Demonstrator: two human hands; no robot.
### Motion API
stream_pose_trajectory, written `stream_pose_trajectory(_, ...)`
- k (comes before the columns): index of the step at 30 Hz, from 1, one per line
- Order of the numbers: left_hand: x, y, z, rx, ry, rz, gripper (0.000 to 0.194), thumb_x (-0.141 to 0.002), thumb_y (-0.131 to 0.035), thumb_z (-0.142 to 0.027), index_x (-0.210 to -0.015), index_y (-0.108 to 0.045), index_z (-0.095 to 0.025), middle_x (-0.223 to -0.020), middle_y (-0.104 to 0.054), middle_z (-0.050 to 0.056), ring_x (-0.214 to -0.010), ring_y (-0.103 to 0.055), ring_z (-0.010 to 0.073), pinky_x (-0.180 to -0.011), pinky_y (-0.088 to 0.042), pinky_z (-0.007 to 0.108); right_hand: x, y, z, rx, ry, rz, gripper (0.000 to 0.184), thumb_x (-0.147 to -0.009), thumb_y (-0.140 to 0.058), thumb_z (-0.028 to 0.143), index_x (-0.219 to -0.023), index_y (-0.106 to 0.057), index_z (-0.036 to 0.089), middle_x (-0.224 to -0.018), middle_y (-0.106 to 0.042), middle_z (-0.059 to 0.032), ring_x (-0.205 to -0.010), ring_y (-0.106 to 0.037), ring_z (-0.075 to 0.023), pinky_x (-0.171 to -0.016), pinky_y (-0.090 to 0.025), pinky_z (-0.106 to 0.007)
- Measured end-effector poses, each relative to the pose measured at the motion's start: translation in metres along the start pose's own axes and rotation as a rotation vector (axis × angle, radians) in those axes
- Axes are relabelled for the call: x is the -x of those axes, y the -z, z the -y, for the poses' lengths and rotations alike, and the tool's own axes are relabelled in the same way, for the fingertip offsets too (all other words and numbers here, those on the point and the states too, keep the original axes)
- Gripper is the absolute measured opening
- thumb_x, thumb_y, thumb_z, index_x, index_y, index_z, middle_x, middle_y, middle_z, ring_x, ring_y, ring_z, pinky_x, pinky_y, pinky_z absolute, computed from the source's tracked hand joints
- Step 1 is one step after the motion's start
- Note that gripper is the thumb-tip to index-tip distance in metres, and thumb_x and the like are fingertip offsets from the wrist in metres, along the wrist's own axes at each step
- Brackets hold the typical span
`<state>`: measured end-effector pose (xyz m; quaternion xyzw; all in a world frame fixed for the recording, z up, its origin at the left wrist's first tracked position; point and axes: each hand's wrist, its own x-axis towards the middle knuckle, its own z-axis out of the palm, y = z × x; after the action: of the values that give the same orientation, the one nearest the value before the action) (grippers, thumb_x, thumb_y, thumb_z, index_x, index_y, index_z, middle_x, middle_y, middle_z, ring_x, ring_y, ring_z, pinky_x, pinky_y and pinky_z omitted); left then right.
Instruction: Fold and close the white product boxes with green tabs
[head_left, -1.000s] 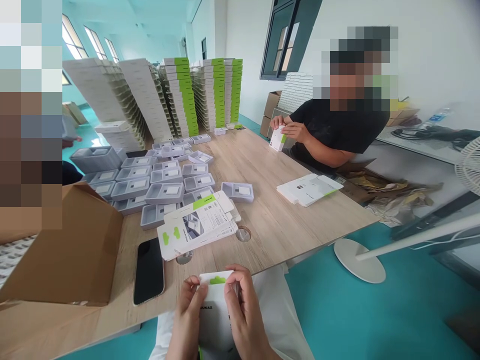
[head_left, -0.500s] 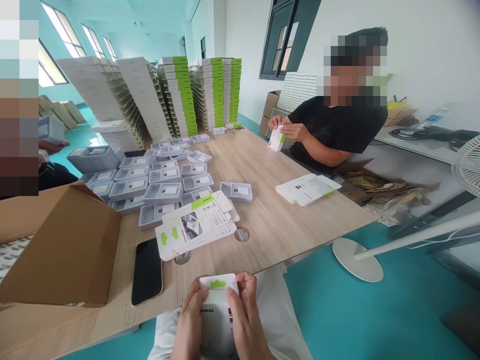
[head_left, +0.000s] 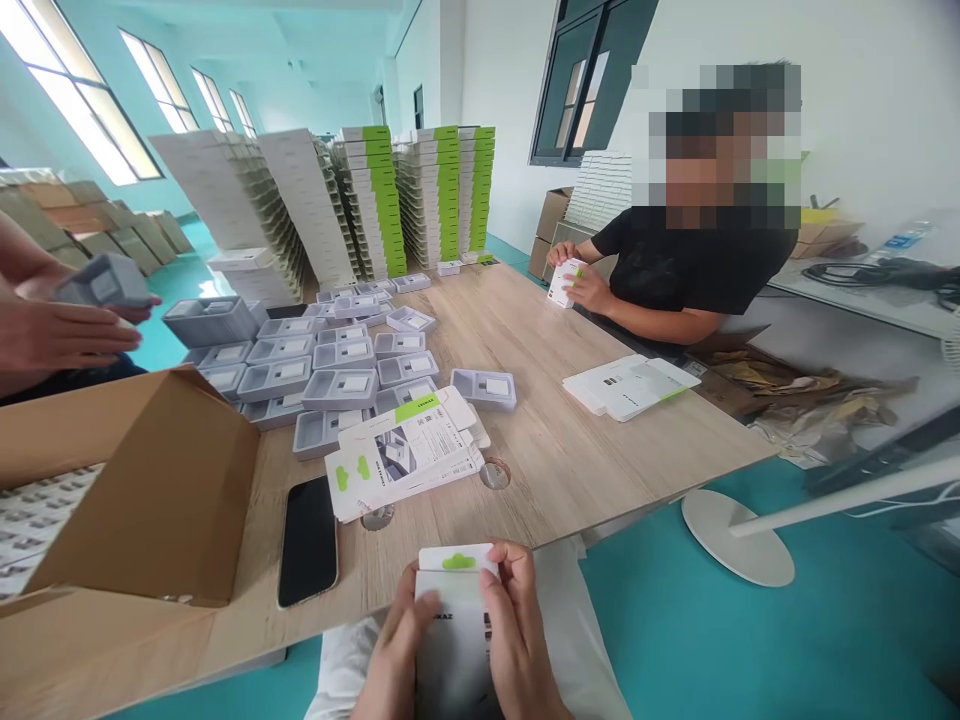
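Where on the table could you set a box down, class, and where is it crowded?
The table is bare between the lone tray and the right-hand cartons, out to the near edge. A narrow strip separates the phone from the brown box. The left is crowded: clustered trays, printed cartons.

Our white hang-tab box (head_left: 454, 655) runs off the bottom edge, and our left hand (head_left: 399, 640) hides part of its lettering (head_left: 445, 617). We cannot read the fine print (head_left: 430, 434) on the flat carton (head_left: 375, 497).
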<state>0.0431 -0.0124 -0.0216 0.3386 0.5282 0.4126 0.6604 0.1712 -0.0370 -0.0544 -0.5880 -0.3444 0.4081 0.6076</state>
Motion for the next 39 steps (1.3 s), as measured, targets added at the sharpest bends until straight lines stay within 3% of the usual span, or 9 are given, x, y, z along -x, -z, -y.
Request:
stream_pose_trajectory(2,0.004,0.001,0.0,0.065,0.036,0.253,0.073,-0.065,-0.09,-0.068,-0.123,-0.078,-0.025,-0.113,-0.085,0.008,-0.115,-0.076,0.0391,-0.102,-0.059,0.047,-0.005,0.008,-0.001,0.011,0.028,0.035,0.028,-0.112,-0.04,0.052,-0.108,-0.054,0.027,-0.099,-0.063,-0.0048,-0.082,-0.061,-0.023,-0.074,-0.052,-0.035)
stream_pose_trajectory(4,0.006,0.0,-0.003,0.02,0.045,0.39,0.082,-0.057,-0.096,-0.068,-0.123,-0.079,-0.023,-0.112,-0.086,0.009,-0.114,-0.076,0.04,-0.101,-0.057,0.046,-0.01,0.015,0.001,0.16,0.158,0.026,0.022,-0.113,-0.042,0.042,-0.108,-0.058,0.027,-0.114,-0.063,-0.0082,-0.095,-0.064,-0.0253,-0.079,-0.054,-0.037)
stream_pose_trajectory(7,0.006,-0.005,-0.008,-0.1,-0.006,0.327,0.063,-0.068,-0.092,-0.06,-0.112,-0.081,-0.017,-0.104,-0.087,0.009,-0.103,-0.078,0.0357,-0.094,-0.059,0.041,-0.018,0.022,0.017,0.516,0.53,-0.014,0.025,-0.108,-0.046,0.017,-0.114,-0.067,0.029,-0.131,-0.06,-0.0088,-0.116,-0.06,-0.0275,-0.093,-0.051,-0.04)
stream_pose_trajectory(10,0.006,-0.012,-0.011,-0.249,-0.103,0.18,0.039,-0.073,-0.085,-0.046,-0.097,-0.081,-0.015,-0.088,-0.086,0.007,-0.086,-0.078,0.0307,-0.078,-0.059,0.034,-0.027,0.024,0.046,0.616,0.871,0.21,0.046,-0.1,-0.042,0.0,-0.128,-0.066,0.028,-0.123,-0.067,-0.0059,-0.109,-0.062,-0.0223,-0.094,-0.049,-0.037)
stream_pose_trajectory(12,0.006,-0.016,-0.012,-0.345,-0.144,0.103,0.031,-0.075,-0.081,-0.042,-0.09,-0.08,-0.016,-0.08,-0.083,0.005,-0.078,-0.075,0.0281,-0.07,-0.056,0.031,-0.03,0.022,0.063,0.575,0.965,0.335,0.045,-0.098,-0.044,0.0,-0.131,-0.063,0.023,-0.119,-0.07,-0.0067,-0.106,-0.064,-0.0213,-0.093,-0.051,-0.035)
stream_pose_trajectory(17,0.007,-0.018,-0.007,-0.563,-0.222,-0.001,0.026,-0.077,-0.069,-0.04,-0.091,-0.079,-0.02,-0.072,-0.08,0.003,-0.083,-0.076,0.0293,-0.075,-0.056,0.031,-0.031,0.013,0.074,0.513,0.951,0.335,0.025,-0.098,-0.051,0.005,-0.114,-0.063,0.021,-0.103,-0.071,-0.0057,-0.096,-0.067,-0.0206,-0.09,-0.055,-0.036)
stream_pose_trajectory(32,0.008,-0.009,0.007,-0.693,-0.149,-0.05,0.041,-0.08,-0.061,-0.04,-0.11,-0.079,-0.02,-0.084,-0.086,0.008,-0.086,-0.082,0.0349,-0.082,-0.057,0.039,-0.025,0.004,0.058,0.607,0.994,0.272,0.022,-0.099,-0.053,0.003,-0.105,-0.062,0.021,-0.088,-0.075,-0.0061,-0.077,-0.071,-0.0208,-0.067,-0.06,-0.03)
stream_pose_trajectory(35,0.008,-0.009,0.007,-0.673,-0.161,-0.073,0.041,-0.079,-0.061,-0.04,-0.109,-0.08,-0.02,-0.083,-0.086,0.007,-0.084,-0.083,0.033,-0.077,-0.058,0.036,-0.024,0.008,0.058,0.563,0.922,0.384,0.022,-0.103,-0.05,0.005,-0.105,-0.063,0.022,-0.093,-0.074,-0.0057,-0.083,-0.071,-0.02,-0.073,-0.061,-0.03)
stream_pose_trajectory(39,0.01,-0.012,0.001,-0.507,-0.196,-0.114,0.037,-0.079,-0.067,-0.047,-0.099,-0.08,-0.019,-0.083,-0.087,0.007,-0.08,-0.082,0.0293,-0.071,-0.06,0.031,-0.024,0.018,0.055,0.479,0.872,0.489,0.035,-0.108,-0.042,0.009,-0.135,-0.06,0.023,-0.118,-0.076,-0.0073,-0.112,-0.071,-0.0195,-0.104,-0.057,-0.033)
